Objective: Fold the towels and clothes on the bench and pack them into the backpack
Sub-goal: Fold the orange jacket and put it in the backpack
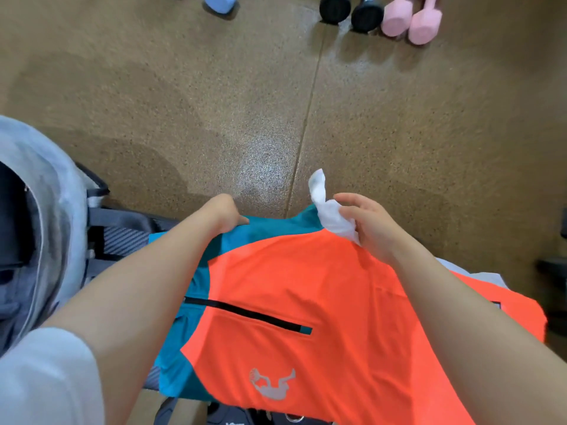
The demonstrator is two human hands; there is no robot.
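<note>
An orange and teal pair of sports shorts (306,302) with a black zip pocket and a grey logo hangs spread out in front of me. My left hand (225,214) grips its teal far edge at the left. My right hand (365,223) pinches the far edge at the right, together with a white fabric tag or lining (328,210) that sticks up past my fingers. A grey backpack (40,216) stands open at the left, its dark inside showing. The bench itself is hidden under the shorts.
Brown speckled floor (214,102) stretches ahead. At its far side stand a pair of pink dumbbells (411,18), two black ones (349,10) and a blue one (219,3). Dark straps and another dark item lie below the shorts (233,415).
</note>
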